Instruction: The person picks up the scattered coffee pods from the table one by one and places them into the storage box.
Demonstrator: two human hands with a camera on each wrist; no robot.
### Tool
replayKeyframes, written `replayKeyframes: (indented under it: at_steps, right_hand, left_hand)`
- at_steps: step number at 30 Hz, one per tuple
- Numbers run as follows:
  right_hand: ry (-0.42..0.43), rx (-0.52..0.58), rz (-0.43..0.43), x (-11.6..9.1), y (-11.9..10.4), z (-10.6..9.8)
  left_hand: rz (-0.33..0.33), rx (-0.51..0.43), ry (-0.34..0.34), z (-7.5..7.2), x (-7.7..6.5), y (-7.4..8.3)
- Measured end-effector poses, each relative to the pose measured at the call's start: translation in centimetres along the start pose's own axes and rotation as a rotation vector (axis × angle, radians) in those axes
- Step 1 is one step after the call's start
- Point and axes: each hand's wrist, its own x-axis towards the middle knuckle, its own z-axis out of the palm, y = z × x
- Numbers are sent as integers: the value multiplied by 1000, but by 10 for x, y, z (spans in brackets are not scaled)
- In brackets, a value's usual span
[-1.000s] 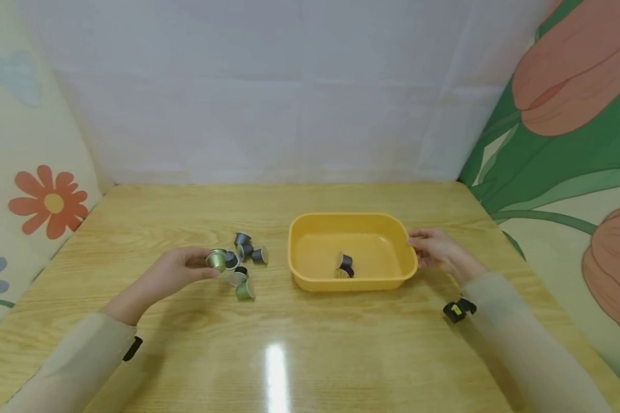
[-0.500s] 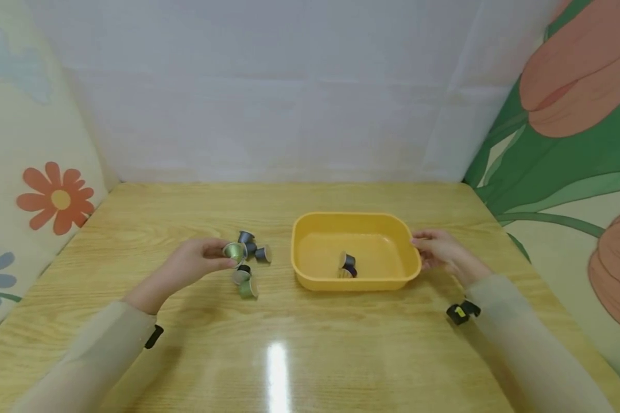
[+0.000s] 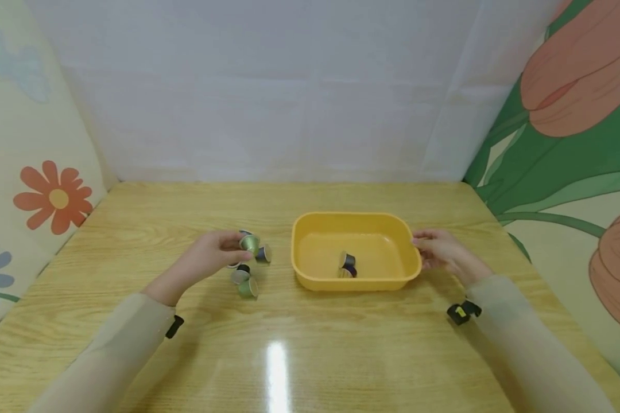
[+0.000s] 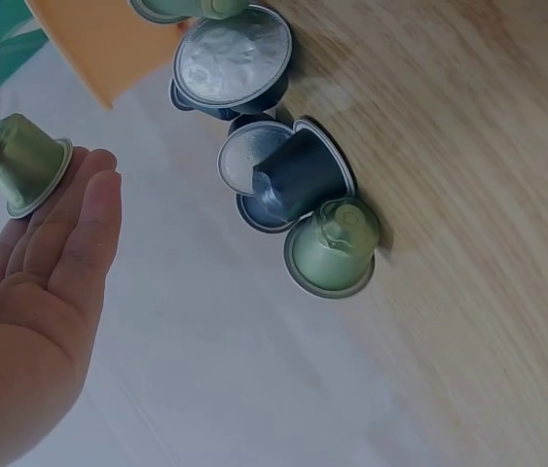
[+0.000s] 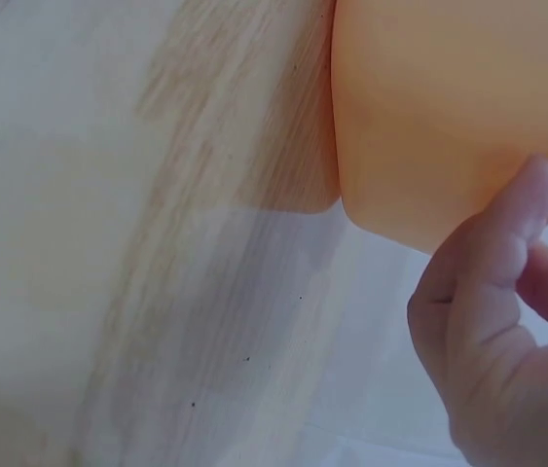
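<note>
In the head view my left hand [image 3: 206, 258] pinches a green coffee capsule [image 3: 250, 245] between thumb and fingers, over the far part of a loose capsule pile. The left wrist view shows the held capsule [image 4: 25, 167] with its foil rim against the fingers. Dark capsules [image 4: 305, 175] and another green capsule [image 4: 335, 249] lie on the table beside it. My right hand [image 3: 439, 251] grips the right rim of a yellow plastic basin [image 3: 356, 285]. The right wrist view shows its fingers [image 5: 497, 255] on the basin's outer wall. Inside the basin lie a dark capsule [image 3: 348, 260] and at least one more.
A grey capsule [image 3: 240, 277] and a green one [image 3: 248, 287] lie at the near side of the pile. The wooden table [image 3: 341, 350] ends at a white wall cloth [image 3: 289, 126], with flower-printed panels [image 3: 558, 172] at both sides.
My left hand has moved right and slightly away from me with the green capsule, over the dark capsules. My right hand stays on the basin, which holds its place on the table.
</note>
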Motion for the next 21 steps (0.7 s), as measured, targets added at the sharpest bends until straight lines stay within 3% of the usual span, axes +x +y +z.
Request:
replayKeyframes:
  at_steps: [8, 14, 21]
  right_hand:
    - [-9, -4, 3, 0, -2, 0]
    - [-9, -20, 5, -1, -2, -2]
    - [-20, -8, -5, 0, -1, -3]
  left_hand:
    - [-19, 12, -2, 4, 5, 8]
    - [9, -41, -27, 16, 17, 19]
    - [15, -32, -23, 22, 24, 23]
